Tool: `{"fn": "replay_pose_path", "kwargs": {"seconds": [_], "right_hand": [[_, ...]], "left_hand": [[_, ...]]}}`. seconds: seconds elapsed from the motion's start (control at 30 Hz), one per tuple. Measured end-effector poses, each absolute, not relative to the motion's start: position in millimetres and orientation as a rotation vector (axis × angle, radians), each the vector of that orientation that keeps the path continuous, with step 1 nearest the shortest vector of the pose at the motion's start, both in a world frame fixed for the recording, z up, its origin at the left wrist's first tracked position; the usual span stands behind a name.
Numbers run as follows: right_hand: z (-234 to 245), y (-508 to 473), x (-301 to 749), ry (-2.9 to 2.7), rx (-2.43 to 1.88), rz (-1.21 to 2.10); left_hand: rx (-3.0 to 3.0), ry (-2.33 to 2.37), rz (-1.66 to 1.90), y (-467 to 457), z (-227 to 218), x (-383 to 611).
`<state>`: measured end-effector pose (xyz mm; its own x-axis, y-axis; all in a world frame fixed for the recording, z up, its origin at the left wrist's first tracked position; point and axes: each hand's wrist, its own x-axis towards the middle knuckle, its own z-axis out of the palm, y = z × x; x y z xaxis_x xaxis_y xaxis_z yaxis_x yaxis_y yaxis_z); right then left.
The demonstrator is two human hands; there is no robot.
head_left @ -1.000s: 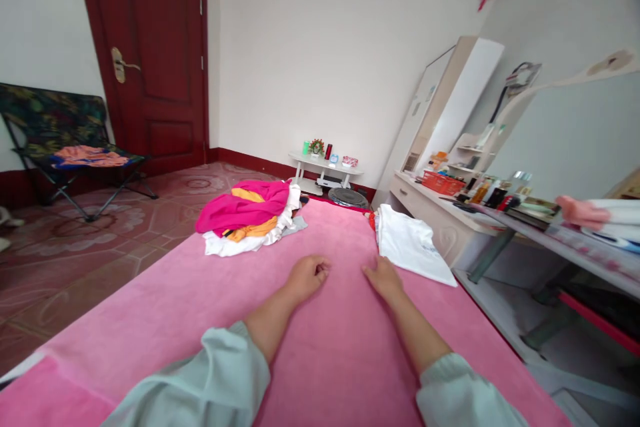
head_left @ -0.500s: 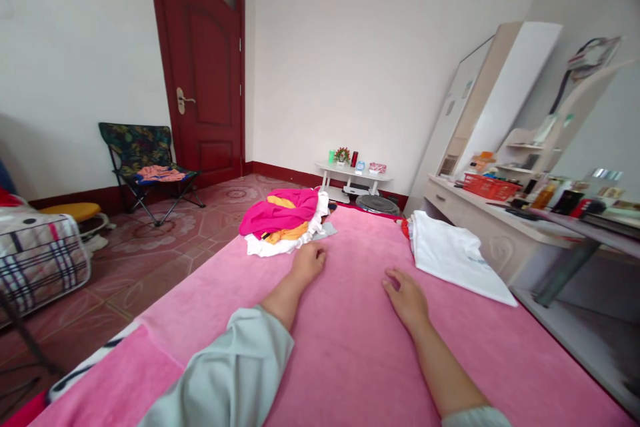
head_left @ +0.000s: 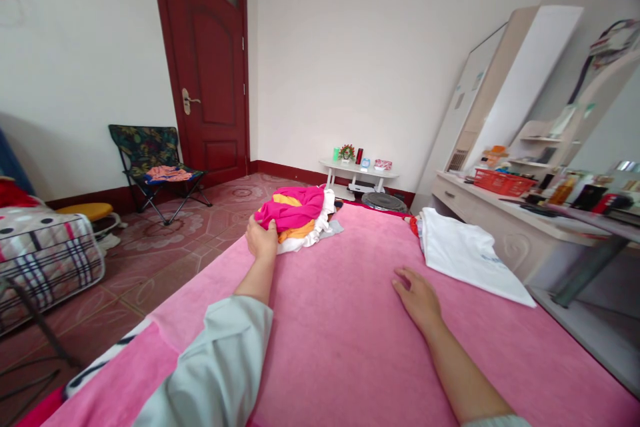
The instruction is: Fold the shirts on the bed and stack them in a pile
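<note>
A heap of clothes [head_left: 297, 210], magenta, yellow and white with a ruffled edge, lies at the far left part of the pink bedspread [head_left: 345, 333]. My left hand [head_left: 261, 238] grips the heap's near left side, its thumb on top and the other fingers partly hidden at the edge. Low over the bedspread, or resting on it, my right hand [head_left: 419, 300] is open with slightly bent fingers and holds nothing. To its right lies a folded white T-shirt [head_left: 465, 253].
A dressing table [head_left: 500, 213] with a red basket [head_left: 504, 182] and bottles stands along the right side. Beyond the bed is a small white table [head_left: 357, 165]. A folding chair [head_left: 155, 153] holds clothing. A checked bundle [head_left: 50, 253] sits at left.
My left hand has moved left from the bare bedspread onto the heap and taken hold of its side. The right hand has stayed nearly still. The view has shifted slightly.
</note>
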<state>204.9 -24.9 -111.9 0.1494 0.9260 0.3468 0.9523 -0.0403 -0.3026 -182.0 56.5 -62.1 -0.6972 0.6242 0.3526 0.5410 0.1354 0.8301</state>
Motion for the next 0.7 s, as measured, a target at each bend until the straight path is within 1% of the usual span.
{"fn": "replay_pose_path", "kwargs": {"seconds": [0.17, 0.27, 0.3, 0.37, 0.43, 0.53, 0.63, 0.7], "right_hand": [[-113, -26, 206, -1.790, -1.958, -0.075], [-112, -26, 204, -1.771, -1.895, -0.051], [-111, -26, 203, -1.750, -1.857, -0.021], [-106, -28, 198, -1.661, -1.739, 0.084], [-99, -31, 192, -1.506, -1.578, 0.225], [-87, -36, 185, -1.243, -1.376, 0.463], [-80, -40, 183, -1.068, -1.311, 0.755], [-79, -41, 182, -1.039, -1.330, 0.879]], "left_hand": [[1.225, 2.358, 1.595, 47, -54, -179], [1.348, 2.390, 1.728, 37, -35, -164], [1.463, 2.331, 1.778, 33, -27, -154], [1.774, 2.062, 1.785, 22, -14, -125], [2.093, 1.702, 1.587, 6, -9, -87], [2.514, 1.318, 1.099, -27, -21, -29], [2.806, 0.956, 0.604, -59, -39, 7], [2.884, 0.691, 0.390, -74, -41, 15]]}}
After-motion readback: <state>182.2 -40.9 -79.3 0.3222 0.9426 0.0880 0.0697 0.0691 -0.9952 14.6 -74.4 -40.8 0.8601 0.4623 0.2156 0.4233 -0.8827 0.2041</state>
